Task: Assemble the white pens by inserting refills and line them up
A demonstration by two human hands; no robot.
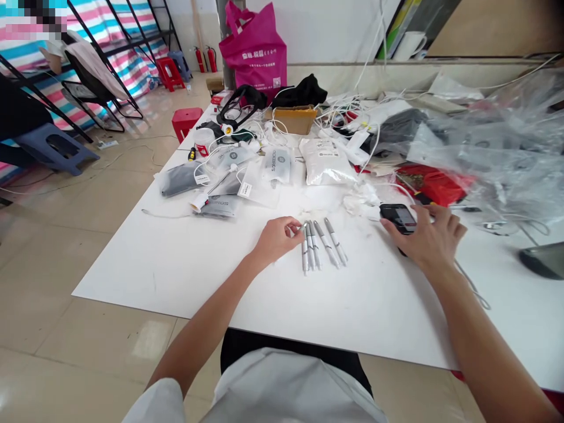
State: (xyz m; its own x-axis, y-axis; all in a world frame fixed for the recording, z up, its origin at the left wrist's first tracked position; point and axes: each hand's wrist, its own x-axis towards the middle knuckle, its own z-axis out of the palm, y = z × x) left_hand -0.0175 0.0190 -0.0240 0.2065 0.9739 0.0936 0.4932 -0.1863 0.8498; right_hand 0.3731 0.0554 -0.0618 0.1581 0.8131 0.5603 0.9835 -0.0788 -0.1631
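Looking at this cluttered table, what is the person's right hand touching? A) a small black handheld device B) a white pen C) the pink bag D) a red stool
A. The right hand lies against the small black handheld device, while the white pens sit beside the left hand.

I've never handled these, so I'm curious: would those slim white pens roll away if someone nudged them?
Probably, yes. The slim white pens look round in section, so a nudge could send one rolling across the smooth white board. They lie perfectly straight, so they are likely stiff rather than bendy. Their thin bodies suggest they are light, though the material is hard to judge from here.
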